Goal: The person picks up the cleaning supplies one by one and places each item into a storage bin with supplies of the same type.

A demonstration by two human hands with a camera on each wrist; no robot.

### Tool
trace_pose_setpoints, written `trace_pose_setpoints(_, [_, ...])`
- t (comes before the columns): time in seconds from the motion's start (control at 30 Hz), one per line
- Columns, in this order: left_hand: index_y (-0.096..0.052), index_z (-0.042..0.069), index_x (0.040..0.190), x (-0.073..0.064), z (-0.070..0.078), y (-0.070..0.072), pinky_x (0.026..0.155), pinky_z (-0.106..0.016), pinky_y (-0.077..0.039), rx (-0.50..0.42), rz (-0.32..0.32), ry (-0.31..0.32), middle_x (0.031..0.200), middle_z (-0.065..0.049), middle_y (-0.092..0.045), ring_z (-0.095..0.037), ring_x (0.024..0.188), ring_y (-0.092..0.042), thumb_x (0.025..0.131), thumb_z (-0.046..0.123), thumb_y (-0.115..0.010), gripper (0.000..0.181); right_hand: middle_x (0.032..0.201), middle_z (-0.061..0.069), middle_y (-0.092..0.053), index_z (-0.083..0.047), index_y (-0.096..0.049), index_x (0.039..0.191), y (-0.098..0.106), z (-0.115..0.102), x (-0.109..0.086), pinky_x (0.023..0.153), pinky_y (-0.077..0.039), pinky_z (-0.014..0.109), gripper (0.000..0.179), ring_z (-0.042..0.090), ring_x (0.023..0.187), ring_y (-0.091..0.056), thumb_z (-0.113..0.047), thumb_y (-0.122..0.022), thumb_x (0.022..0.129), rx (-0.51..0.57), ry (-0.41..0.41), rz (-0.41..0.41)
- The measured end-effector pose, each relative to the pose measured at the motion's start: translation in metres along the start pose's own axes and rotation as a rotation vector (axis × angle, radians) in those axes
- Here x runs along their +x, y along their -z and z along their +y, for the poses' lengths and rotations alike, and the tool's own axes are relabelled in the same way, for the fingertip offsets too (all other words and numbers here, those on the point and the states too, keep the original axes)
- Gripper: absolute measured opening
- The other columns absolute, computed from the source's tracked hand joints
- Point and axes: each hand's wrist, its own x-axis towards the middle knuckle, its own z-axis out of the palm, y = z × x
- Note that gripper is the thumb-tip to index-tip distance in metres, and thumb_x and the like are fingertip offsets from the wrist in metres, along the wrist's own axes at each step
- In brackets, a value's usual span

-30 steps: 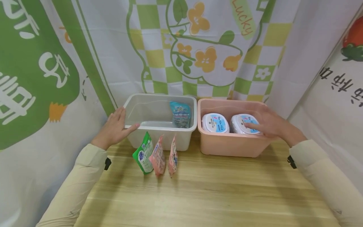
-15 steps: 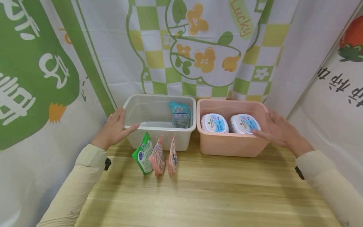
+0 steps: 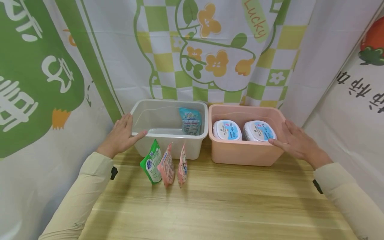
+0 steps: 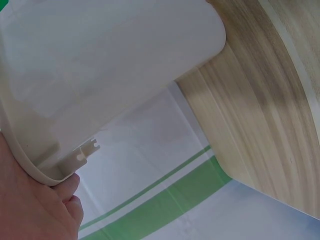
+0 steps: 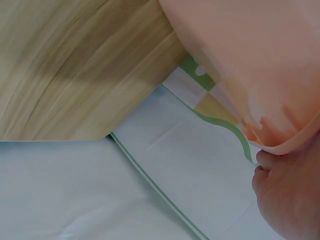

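Near the back of the table stands a light grey plastic bin with a blue pouch inside at its right end. My left hand grips the bin's left end, the thumb over the front rim; in the left wrist view its fingertips curl beneath the rim. Beside it, a pink bin holds two white-lidded tubs with blue labels. My right hand holds this bin's right end, thumb at the front rim. In the right wrist view, bent fingers meet the rim from below.
In front of the grey bin, a green pouch and two pink pouches, one left of the other, stand on the wooden table. A patterned cloth hangs close behind both bins.
My right hand has moved outward to the right, from over the pink bin's right tub to its right rim. The left hand and the pouches stay where they were.
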Motion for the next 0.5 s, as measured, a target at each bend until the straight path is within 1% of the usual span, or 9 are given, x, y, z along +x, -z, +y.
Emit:
trace_pose_setpoints(0.1, [-0.001,-0.015,0.162,0.0004,-0.0004,-0.0009,0.131,-0.067,-0.006,0.0,-0.005,-0.002,0.173,-0.036,0.0,-0.052,0.162,-0.003,0.106,0.067,-0.041,0.107,0.171,0.037,0.009,0.012,0.004,0.162,-0.003,0.0032,0.0002,0.125,-0.008,0.074,0.11,0.057,0.159,0.001,-0.069,-0.043,0.105,0.009,0.0,-0.004])
trace_pose_setpoints(0.23, [-0.002,-0.015,0.162,0.0022,-0.0003,-0.0008,0.13,-0.067,-0.006,0.024,-0.009,-0.007,0.172,-0.037,-0.003,-0.053,0.162,-0.004,0.106,0.068,-0.039,0.107,0.172,0.034,0.014,0.01,0.007,0.163,-0.0047,0.0047,0.0002,0.126,-0.006,0.073,0.11,0.056,0.16,0.004,-0.069,-0.042,0.105,0.026,-0.003,-0.007])
trace_pose_setpoints(0.37, [-0.004,-0.015,0.162,0.0031,0.0006,0.0023,0.131,-0.066,-0.007,0.044,-0.012,-0.007,0.172,-0.037,-0.004,-0.053,0.161,-0.006,0.106,0.068,-0.038,0.106,0.172,0.033,0.016,0.01,0.008,0.162,-0.0053,0.0041,-0.0003,0.126,-0.005,0.073,0.109,0.056,0.16,0.005,-0.069,-0.042,0.105,0.033,-0.004,-0.011])
trace_pose_setpoints(0.5, [-0.005,-0.015,0.162,0.0027,0.0016,0.0051,0.131,-0.066,-0.007,0.052,-0.017,-0.003,0.171,-0.037,-0.004,-0.053,0.161,-0.006,0.106,0.068,-0.038,0.106,0.172,0.034,0.016,0.011,0.008,0.162,-0.0064,0.0046,0.0,0.126,-0.005,0.073,0.108,0.056,0.16,0.005,-0.068,-0.041,0.106,0.025,0.002,-0.009])
